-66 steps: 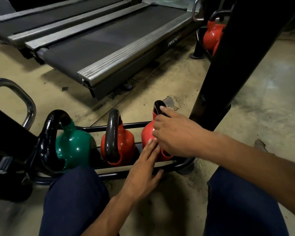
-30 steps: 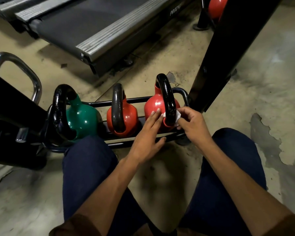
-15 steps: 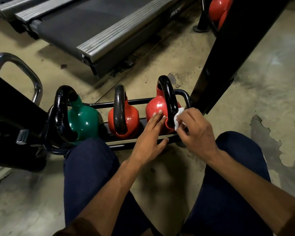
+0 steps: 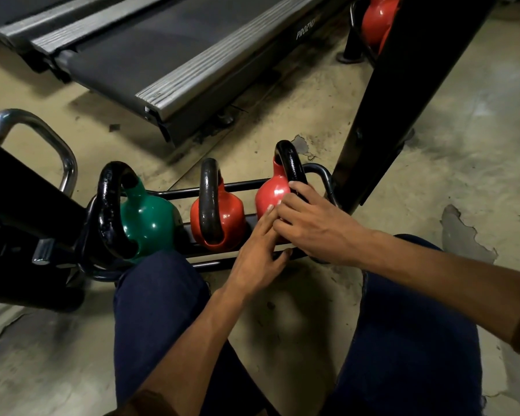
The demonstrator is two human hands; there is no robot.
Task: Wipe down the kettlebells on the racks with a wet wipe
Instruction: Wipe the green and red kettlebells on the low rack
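A low black rack (image 4: pixel 243 185) sits on the floor (image 4: pixel 463 130) and holds three kettlebells in a row: a green kettlebell (image 4: pixel 147 217) at the left end, a middle red kettlebell (image 4: pixel 231 214), and a right red kettlebell (image 4: pixel 272 192) at the right end, each upright with a black handle. Both hands are on the right red kettlebell. The left hand (image 4: pixel 258 259) is relaxed, its fingers straight and laid against the lower front of the red body, thumb spread toward the rack's front rail. The right hand (image 4: pixel 312 226) lies above and across it, fingers curled over the lower part of that kettlebell's handle (image 4: pixel 290 163) and the shoulder of the body, overlapping the left fingertips. Whether a wet wipe lies under those curled fingers cannot be told, since the hand covers that spot. The person's knees in dark blue trousers (image 4: pixel 159 295) flank the arms. Behind the rack stands a treadmill (image 4: pixel 192 55); a slanted black post (image 4: pixel 403 85) rises just right of the rack, and beyond it another red kettlebell (image 4: pixel 379 16) shows at the top edge. A chrome bar (image 4: pixel 42 139) curves up at the left, and the floor's coating is peeling at the right.
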